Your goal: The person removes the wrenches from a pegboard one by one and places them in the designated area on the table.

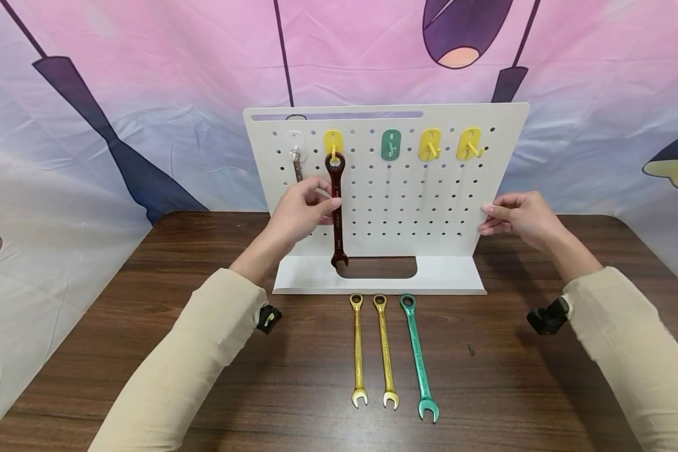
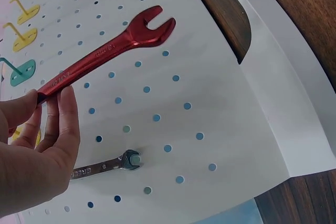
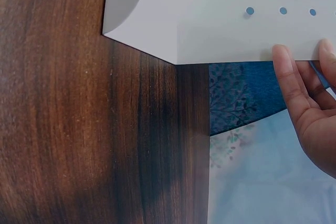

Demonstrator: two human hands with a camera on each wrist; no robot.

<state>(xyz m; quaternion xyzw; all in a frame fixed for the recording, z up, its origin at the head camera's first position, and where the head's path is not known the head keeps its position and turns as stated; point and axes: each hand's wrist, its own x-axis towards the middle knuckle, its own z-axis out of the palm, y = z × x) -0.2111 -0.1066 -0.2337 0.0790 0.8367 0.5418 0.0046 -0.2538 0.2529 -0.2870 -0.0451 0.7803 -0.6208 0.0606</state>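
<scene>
My left hand (image 1: pixel 299 210) pinches a red combination wrench (image 1: pixel 338 229) by its shaft, between thumb and fingers. The wrench hangs upright before the white pegboard (image 1: pixel 398 245), its ring end at the second hook from the left, a yellow one (image 1: pixel 333 138). In the left wrist view its open jaw end points away from the hand. Behind that hand, a silver wrench (image 2: pixel 105 168) hangs on a clear hook (image 1: pixel 295 141), partly covered by my fingers. My right hand (image 1: pixel 522 216) grips the board's right edge, with fingertips (image 3: pixel 282 56) against the panel.
Two gold wrenches (image 1: pixel 358 351) (image 1: pixel 387 355) and a green wrench (image 1: pixel 419 351) lie on the wooden table (image 1: pixel 503 402) before the board's base (image 1: pixel 446 282). A green hook (image 1: pixel 391 144) and two yellow hooks (image 1: pixel 430 144) (image 1: pixel 469 144) sit further right. A patterned cloth (image 1: pixel 175 75) hangs behind.
</scene>
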